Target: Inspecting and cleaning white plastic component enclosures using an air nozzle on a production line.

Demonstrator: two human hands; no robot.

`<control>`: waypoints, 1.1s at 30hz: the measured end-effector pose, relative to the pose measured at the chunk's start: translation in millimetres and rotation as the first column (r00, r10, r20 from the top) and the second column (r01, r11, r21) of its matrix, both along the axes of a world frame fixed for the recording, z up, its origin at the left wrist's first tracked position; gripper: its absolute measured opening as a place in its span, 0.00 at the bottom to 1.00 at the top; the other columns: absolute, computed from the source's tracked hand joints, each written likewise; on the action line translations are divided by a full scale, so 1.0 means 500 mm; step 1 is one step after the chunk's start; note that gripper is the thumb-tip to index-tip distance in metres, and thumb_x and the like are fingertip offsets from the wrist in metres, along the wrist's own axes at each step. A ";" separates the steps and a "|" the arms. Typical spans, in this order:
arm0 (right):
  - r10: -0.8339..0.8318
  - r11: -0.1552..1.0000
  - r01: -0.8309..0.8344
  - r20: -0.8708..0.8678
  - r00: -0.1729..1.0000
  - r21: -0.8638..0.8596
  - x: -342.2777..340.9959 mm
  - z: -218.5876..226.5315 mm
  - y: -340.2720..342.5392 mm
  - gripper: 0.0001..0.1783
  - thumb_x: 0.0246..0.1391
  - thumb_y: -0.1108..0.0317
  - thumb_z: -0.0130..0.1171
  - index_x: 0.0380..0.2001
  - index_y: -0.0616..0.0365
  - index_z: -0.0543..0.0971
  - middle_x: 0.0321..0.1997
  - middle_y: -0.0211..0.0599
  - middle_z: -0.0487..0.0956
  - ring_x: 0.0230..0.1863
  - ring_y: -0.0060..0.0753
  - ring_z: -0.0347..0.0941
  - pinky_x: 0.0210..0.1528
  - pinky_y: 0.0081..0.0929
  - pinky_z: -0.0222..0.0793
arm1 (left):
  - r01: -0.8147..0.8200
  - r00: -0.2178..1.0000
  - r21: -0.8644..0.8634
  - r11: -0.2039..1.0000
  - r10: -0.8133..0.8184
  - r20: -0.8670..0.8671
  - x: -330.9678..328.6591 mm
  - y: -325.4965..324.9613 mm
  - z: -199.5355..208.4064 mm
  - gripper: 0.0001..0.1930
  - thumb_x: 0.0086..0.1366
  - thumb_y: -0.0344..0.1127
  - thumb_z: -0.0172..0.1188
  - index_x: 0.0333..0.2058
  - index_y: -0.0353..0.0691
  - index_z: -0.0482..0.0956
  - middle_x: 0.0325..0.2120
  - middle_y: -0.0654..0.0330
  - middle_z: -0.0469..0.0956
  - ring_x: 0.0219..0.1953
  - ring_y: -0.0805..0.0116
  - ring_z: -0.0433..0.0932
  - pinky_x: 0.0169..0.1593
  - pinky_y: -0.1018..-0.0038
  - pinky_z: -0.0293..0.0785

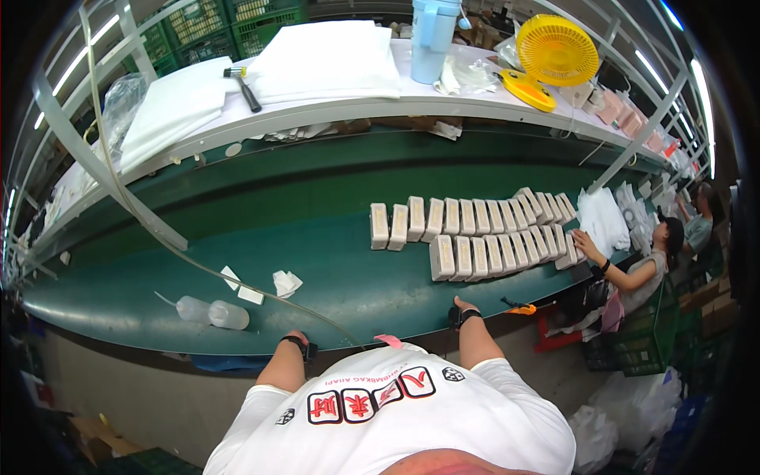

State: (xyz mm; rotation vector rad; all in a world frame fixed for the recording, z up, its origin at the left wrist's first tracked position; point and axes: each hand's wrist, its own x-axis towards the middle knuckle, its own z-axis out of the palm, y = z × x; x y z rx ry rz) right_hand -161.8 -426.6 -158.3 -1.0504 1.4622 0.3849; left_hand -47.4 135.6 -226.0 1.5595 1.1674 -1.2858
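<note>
My left hand point(298, 336) is at the near edge of the green worktop, a black band round its wrist. To the right, my right hand point(465, 304) rests at the same edge, also with a black wristband. Both look small and foreshortened, so their fingers cannot be made out. Beyond my right hand, two rows of upright beige boxes point(443, 258) stand on the green surface point(348, 293). Nearest my left hand lie small white pieces point(286, 283) and two translucent squeeze bottles point(229, 315), which are on their sides.
A co-worker's hand point(587, 247) touches the right end of the boxes. An orange-handled tool point(519, 307) lies at the near edge. A hose point(237, 283) crosses the worktop. The raised shelf point(317, 111) holds white sheets, a hammer point(245, 89), a blue jug point(432, 43) and a yellow fan point(556, 49).
</note>
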 end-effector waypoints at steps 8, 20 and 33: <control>0.053 0.999 -0.053 -0.002 0.999 -0.012 0.005 0.033 0.017 0.25 0.45 0.36 0.63 0.26 0.47 0.74 0.18 0.32 0.76 0.14 0.39 0.69 0.19 0.49 0.67 | 0.093 0.991 0.009 0.996 -0.094 0.096 0.005 0.056 -0.117 0.03 0.44 0.24 0.58 0.18 0.30 0.79 0.21 0.42 0.77 0.21 0.45 0.76 0.27 0.49 0.72; 0.043 0.996 -0.044 0.018 0.999 0.075 -0.003 -0.020 -0.015 0.26 0.43 0.36 0.65 0.24 0.48 0.75 0.17 0.32 0.76 0.13 0.39 0.69 0.17 0.47 0.66 | 0.344 0.768 0.212 0.915 -0.404 0.496 -0.027 0.015 -0.035 0.06 0.42 0.29 0.56 0.16 0.31 0.75 0.20 0.41 0.74 0.22 0.44 0.73 0.30 0.51 0.69; 0.180 0.975 -0.188 0.071 0.981 0.123 0.021 -0.146 -0.067 0.27 0.49 0.39 0.61 0.38 0.50 0.75 0.39 0.40 0.78 0.35 0.48 0.73 0.35 0.54 0.69 | -0.802 0.401 0.056 0.594 0.467 0.788 -0.173 -0.121 0.114 0.21 0.53 0.37 0.61 0.44 0.35 0.67 0.26 0.54 0.74 0.29 0.56 0.75 0.28 0.63 0.72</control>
